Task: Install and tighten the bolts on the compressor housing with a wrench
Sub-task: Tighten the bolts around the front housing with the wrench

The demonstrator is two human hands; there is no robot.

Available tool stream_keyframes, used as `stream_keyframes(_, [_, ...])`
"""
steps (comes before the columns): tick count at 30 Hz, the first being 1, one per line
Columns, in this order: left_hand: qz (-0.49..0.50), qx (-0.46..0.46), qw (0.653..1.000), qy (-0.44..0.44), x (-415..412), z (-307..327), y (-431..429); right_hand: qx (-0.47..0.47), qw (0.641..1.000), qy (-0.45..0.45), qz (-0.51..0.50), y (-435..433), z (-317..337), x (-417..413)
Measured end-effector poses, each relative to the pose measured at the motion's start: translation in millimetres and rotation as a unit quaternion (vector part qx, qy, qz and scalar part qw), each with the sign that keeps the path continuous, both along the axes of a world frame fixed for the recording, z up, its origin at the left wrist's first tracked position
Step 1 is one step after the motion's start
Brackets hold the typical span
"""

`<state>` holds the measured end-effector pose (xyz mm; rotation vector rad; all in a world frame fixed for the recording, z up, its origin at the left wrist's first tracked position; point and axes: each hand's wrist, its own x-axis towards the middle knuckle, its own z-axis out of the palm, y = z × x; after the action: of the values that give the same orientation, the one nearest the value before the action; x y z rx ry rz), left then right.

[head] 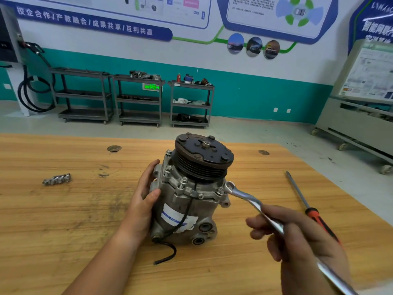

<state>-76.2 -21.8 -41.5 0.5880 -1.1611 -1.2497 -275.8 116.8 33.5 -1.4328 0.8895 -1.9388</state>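
A grey metal compressor point(187, 201) with a dark pulley on top stands on the wooden table point(63, 220). Several bolts stick up around its housing flange; one bolt point(219, 190) sits at the right side. My left hand point(144, 194) grips the housing's left side, thumb on the front. My right hand point(297, 237) holds a long silver ring wrench point(251, 201). The wrench's ring end hovers just right of and a little above that right bolt, not on it. A black cable hangs from the compressor's front.
Loose bolts point(57, 179) lie in a small heap at the table's left. A red-and-black-handled screwdriver point(306, 205) lies on the right of the table. Two holes mark the tabletop's far side. Grey shelf carts and a white cabinet stand on the floor beyond.
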Motion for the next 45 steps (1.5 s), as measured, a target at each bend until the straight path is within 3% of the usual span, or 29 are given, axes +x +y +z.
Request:
stream_keyframes(2, [-0.005,-0.008,1.0,0.003,-1.4,-0.2,1.4,0.049,0.997,-0.066,-0.004,-17.2,-1.7,-24.9])
stream_keyframes(8, [0.014,0.012,1.0,-0.003,-2.7,-2.8,0.9,0.17,0.953,-0.037,0.249,-83.8,11.9,-57.3])
stream_keyframes(16, [0.012,0.028,1.0,0.002,-2.9,-5.5,-0.8,0.226,0.904,-0.051,0.359,-140.3,11.4,-63.8])
stream_keyframes(32, [0.018,0.029,0.999,0.003,-2.1,-7.5,-2.4,0.189,0.866,-0.005,0.462,-165.3,1.6,-59.1])
stream_keyframes(42, [0.009,0.032,0.999,0.01,-1.6,-8.4,-2.3,0.197,0.81,-0.001,0.552,-170.1,-0.4,-62.4])
stream_keyframes(45, [0.012,0.03,0.999,0.01,-2.0,-8.0,-1.8,0.209,0.775,-0.034,0.595,-172.0,-0.3,-58.8])
